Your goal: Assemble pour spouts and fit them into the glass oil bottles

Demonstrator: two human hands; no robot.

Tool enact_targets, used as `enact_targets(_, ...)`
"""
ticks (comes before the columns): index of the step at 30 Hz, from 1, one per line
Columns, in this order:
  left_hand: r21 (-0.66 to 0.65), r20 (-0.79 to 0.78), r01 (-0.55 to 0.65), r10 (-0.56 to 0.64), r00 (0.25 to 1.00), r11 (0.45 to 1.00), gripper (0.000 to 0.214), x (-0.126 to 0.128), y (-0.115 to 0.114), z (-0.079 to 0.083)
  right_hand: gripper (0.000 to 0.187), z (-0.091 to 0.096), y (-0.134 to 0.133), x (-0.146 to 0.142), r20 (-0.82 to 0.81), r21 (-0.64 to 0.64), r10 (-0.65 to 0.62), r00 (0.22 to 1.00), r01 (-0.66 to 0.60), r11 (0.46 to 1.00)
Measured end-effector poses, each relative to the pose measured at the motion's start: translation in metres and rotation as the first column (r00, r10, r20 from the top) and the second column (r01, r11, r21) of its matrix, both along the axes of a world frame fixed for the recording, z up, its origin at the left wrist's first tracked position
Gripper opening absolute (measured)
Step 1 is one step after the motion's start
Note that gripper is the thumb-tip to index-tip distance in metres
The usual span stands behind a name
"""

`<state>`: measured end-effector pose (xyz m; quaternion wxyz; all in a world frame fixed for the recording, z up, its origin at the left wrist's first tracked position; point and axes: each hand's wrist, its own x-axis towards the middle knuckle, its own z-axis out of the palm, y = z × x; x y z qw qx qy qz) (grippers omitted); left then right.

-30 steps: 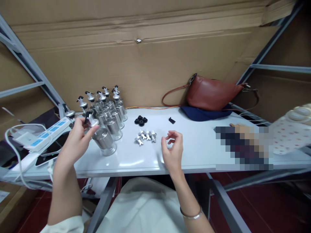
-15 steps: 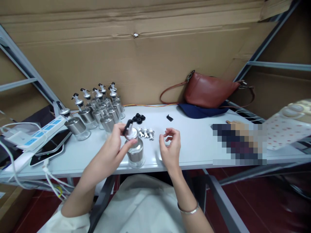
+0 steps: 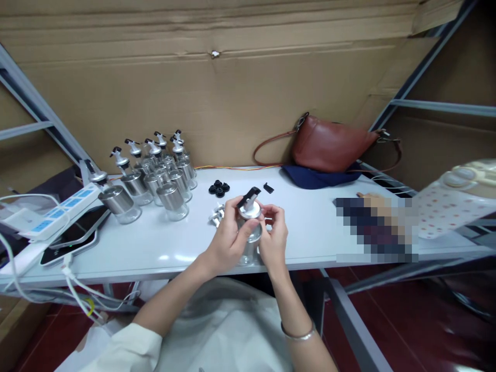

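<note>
My left hand [image 3: 227,243] is wrapped round a glass bottle with a steel sleeve and a pouring spout cap [image 3: 248,211], held upright near the front edge of the white table [image 3: 163,248]. My right hand [image 3: 274,235] is pinched against the right side of that bottle's cap. Just behind the bottle lie small silver spout parts [image 3: 215,214], partly hidden by my left hand. Several black rings [image 3: 218,188] and one black clip [image 3: 267,187] rest farther back.
Several finished spout bottles [image 3: 155,175] stand at the back left. A power strip [image 3: 54,209], a phone [image 3: 73,237] and white cables hang over the left end. A brown bag [image 3: 333,147] on blue cloth lies at the back right. Another person's hand [image 3: 377,201] rests on the right.
My left hand carried one bottle from the group at the left to the middle front. My right hand closed in and now touches its cap.
</note>
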<state>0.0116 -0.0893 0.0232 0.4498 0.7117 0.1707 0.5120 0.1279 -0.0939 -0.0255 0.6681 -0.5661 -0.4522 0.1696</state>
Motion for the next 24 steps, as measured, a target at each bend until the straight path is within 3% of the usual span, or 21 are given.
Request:
enact_targets(4,-0.046,0.022,-0.018,0.019,1.000,0.999,0.039,-0.001,-0.001,0.000,0.016,0.001,0.000,-0.001,0.020,-0.009,0.049,0.999,-0.049,0.999)
enact_targets(8,-0.147,0.013,-0.014,0.016,1.000,0.989,0.047,-0.002,-0.001,0.003,0.017,0.003,-0.001,-0.001,-0.021,0.068,0.070,0.997,-0.068,0.995)
enact_targets(11,-0.169,-0.015,0.023,-0.026,1.000,0.985,0.045,-0.003,0.000,0.003,0.022,0.015,-0.009,-0.001,-0.022,0.192,0.110,0.994,-0.104,0.976)
enact_targets(15,-0.140,-0.023,0.005,-0.009,1.000,0.990,0.041,-0.004,0.000,0.002,0.028,0.041,-0.021,-0.001,0.180,0.325,0.176,0.968,-0.228,0.918)
enact_targets(19,-0.062,-0.018,-0.047,0.046,0.999,0.997,0.034,-0.003,-0.002,0.001,0.024,0.059,-0.024,0.000,0.340,0.282,0.230,0.912,-0.332,0.900)
enact_targets(24,-0.018,-0.016,-0.056,0.056,0.998,0.998,0.035,-0.003,-0.001,-0.001,0.019,0.068,-0.024,0.002,0.376,0.227,0.328,0.867,-0.429,0.874)
